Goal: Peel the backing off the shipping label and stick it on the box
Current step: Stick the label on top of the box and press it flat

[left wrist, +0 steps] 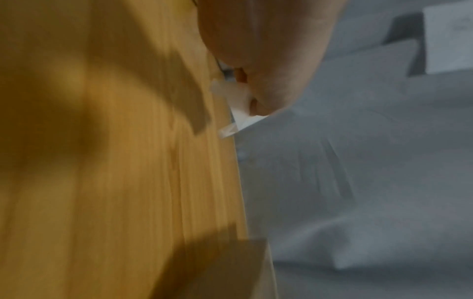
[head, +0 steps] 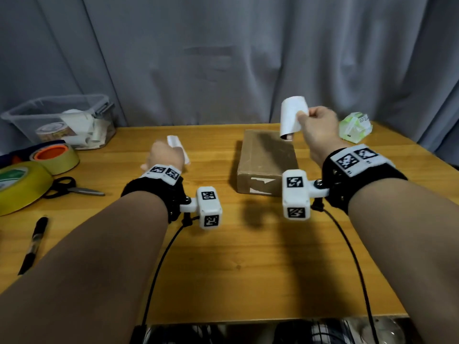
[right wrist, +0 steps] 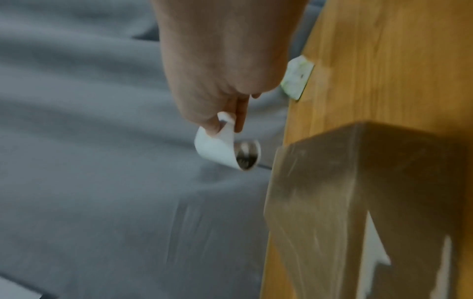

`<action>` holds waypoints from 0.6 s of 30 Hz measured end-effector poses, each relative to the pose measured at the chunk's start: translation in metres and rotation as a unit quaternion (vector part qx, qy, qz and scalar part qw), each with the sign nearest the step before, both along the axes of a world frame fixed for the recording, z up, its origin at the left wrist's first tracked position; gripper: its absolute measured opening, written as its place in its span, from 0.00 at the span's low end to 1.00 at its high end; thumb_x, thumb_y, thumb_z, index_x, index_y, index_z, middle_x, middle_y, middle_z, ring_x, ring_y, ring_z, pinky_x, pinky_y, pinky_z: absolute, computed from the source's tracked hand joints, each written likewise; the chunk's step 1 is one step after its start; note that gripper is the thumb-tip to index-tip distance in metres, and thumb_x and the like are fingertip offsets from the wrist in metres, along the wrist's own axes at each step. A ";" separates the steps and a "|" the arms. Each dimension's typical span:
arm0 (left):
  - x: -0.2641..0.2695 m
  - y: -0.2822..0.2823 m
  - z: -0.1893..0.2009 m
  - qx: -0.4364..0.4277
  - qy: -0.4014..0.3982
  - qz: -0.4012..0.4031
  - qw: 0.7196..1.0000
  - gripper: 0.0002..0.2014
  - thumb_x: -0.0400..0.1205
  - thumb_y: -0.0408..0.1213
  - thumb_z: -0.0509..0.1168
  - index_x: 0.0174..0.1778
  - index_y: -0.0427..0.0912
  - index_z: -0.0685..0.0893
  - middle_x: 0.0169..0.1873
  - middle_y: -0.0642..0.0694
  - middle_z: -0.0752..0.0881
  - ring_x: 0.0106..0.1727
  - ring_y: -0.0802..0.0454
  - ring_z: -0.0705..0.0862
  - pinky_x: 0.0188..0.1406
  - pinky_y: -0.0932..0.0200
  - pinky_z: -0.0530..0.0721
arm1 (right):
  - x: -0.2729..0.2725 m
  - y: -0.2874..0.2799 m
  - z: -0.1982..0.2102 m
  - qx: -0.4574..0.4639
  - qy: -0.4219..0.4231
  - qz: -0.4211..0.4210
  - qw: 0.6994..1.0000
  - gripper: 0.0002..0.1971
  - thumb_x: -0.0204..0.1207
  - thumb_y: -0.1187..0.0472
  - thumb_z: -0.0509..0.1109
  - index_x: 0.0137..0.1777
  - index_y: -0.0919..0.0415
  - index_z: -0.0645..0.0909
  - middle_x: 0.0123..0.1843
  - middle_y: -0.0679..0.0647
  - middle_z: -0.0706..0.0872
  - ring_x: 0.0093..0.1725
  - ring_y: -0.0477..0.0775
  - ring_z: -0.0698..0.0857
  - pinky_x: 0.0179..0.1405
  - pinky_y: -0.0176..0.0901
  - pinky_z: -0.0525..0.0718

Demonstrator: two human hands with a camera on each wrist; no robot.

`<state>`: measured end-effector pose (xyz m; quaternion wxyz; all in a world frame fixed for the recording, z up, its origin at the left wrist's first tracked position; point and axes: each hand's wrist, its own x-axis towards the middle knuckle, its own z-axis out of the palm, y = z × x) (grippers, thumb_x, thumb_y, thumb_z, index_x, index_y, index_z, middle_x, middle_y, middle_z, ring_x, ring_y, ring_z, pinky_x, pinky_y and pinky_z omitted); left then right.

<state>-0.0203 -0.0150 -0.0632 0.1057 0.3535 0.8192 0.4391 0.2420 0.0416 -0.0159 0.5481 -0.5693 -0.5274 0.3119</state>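
A brown cardboard box (head: 267, 160) lies flat on the wooden table (head: 223, 256), right of centre, with white label scraps on its near side. My right hand (head: 319, 126) is raised above the box's far right corner and pinches a curled white label (head: 291, 115) between thumb and fingers; the curl (right wrist: 222, 147) shows dark print inside. My left hand (head: 164, 155) is left of the box, low over the table, holding a white backing strip (head: 177, 146); that strip (left wrist: 238, 109) pokes out from under the palm.
A clear plastic bin (head: 62, 120) of paper scraps stands at the back left. Tape rolls (head: 56, 157), scissors (head: 72, 188) and a black pen (head: 33, 244) lie along the left side. A green-white packet (head: 355, 126) sits at the back right. A grey curtain hangs behind.
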 end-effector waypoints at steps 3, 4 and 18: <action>-0.011 -0.007 -0.010 0.003 0.001 -0.002 1.000 0.13 0.78 0.36 0.62 0.55 0.33 0.79 0.54 0.31 0.85 0.59 0.32 0.81 0.62 0.47 0.76 | 0.018 0.001 0.003 0.005 -0.004 0.017 1.000 0.15 0.75 0.62 0.67 0.27 0.54 0.71 0.27 0.49 0.71 0.27 0.45 0.68 0.28 0.39 0.69; -0.009 -0.006 -0.012 0.002 0.003 -0.015 1.000 0.13 0.78 0.36 0.63 0.54 0.33 0.79 0.54 0.31 0.85 0.59 0.33 0.81 0.65 0.46 0.76 | 0.018 0.001 0.004 0.004 -0.005 0.025 1.000 0.15 0.76 0.62 0.67 0.27 0.54 0.71 0.27 0.49 0.71 0.27 0.45 0.67 0.27 0.38 0.68; 0.034 -0.005 -0.011 -0.135 0.264 -0.187 0.937 0.10 0.79 0.43 0.63 0.55 0.47 0.77 0.51 0.43 0.87 0.58 0.42 0.80 0.60 0.47 0.64 | -0.023 -0.024 -0.006 -0.063 0.029 0.109 0.992 0.09 0.78 0.60 0.66 0.36 0.58 0.75 0.32 0.50 0.75 0.31 0.47 0.72 0.31 0.37 0.72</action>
